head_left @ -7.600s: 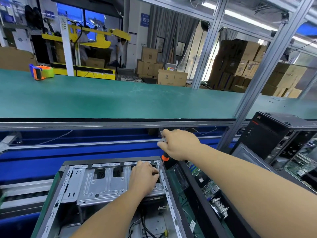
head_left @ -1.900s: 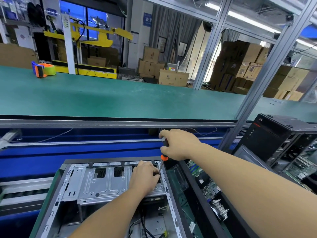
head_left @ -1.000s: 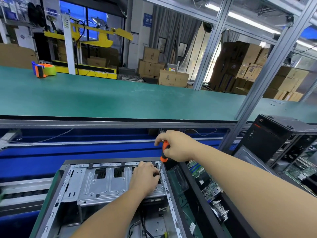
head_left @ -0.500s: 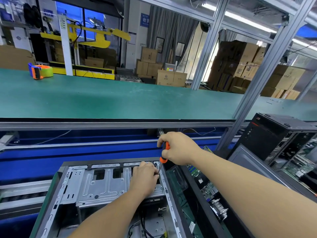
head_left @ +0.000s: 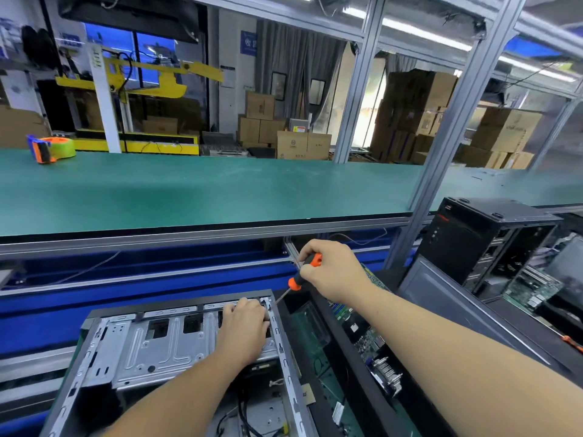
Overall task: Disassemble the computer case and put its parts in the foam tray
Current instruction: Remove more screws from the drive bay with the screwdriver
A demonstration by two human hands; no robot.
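head view | right hand (head_left: 334,272) wrapped tight round the screwdriver (head_left: 299,275), shaft slanting to 7 o'clock at the computer case (head_left: 189,342) top-right corner | left hand (head_left: 244,331) flat on the drive cage (head_left: 151,348), nearer

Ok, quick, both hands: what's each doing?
Left hand: open, resting on the drive cage.
Right hand: gripping the screwdriver.

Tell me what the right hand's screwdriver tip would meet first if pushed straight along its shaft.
Probably the far right corner of the open computer case, just beside the left hand; the screwdriver in the right hand slants down-left there, though depth is unclear.
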